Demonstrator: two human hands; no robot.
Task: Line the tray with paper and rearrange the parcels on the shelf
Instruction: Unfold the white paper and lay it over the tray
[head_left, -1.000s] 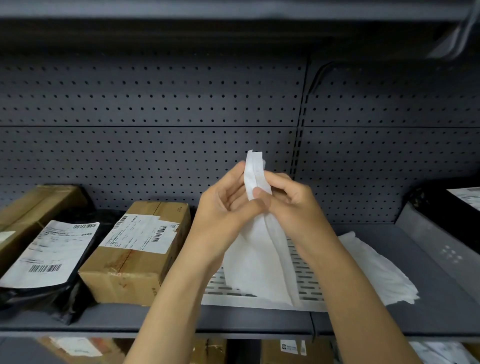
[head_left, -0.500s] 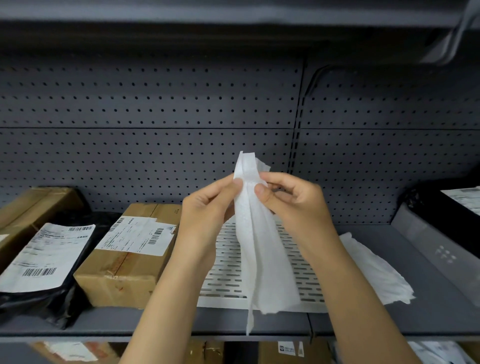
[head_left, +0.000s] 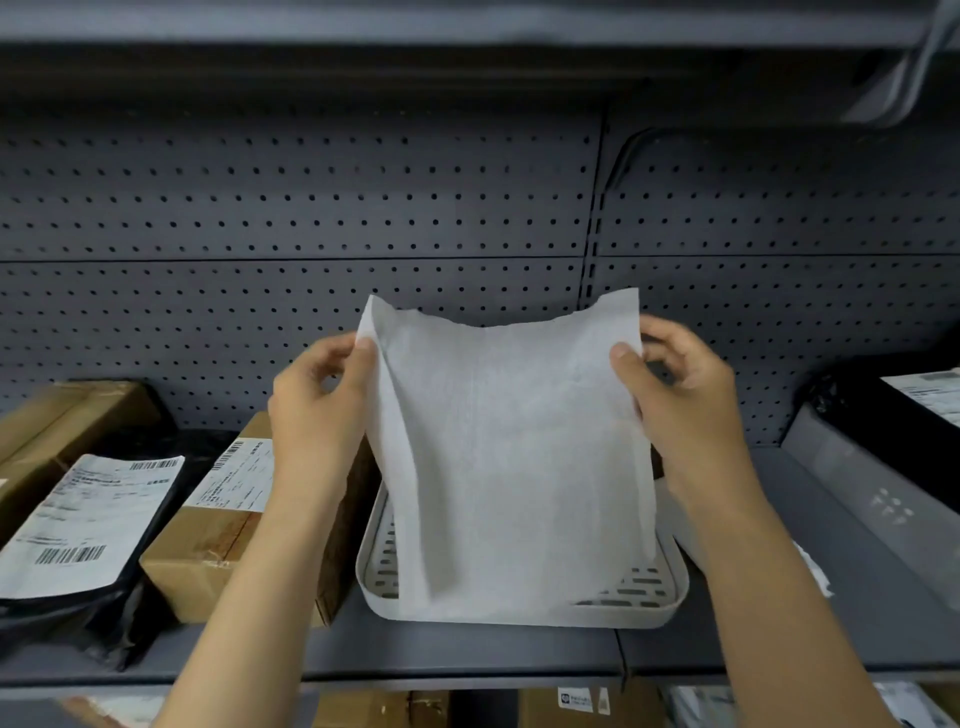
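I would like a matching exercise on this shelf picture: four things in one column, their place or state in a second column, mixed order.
1. paper sheet
2. slotted tray
3. cardboard box
4. black mailer bag

a. far left, white label on top
b. held up by both hands
c. on the shelf under the sheet
d. directly left of the tray

Pairs: 1-b, 2-c, 3-d, 4-a

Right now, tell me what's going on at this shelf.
A person holds a white paper sheet spread upright over the slotted tray, left hand and right hand pinching its top corners. The sheet's lower edge hangs at the tray, not laid flat. A cardboard parcel and a black mailer bag sit left.
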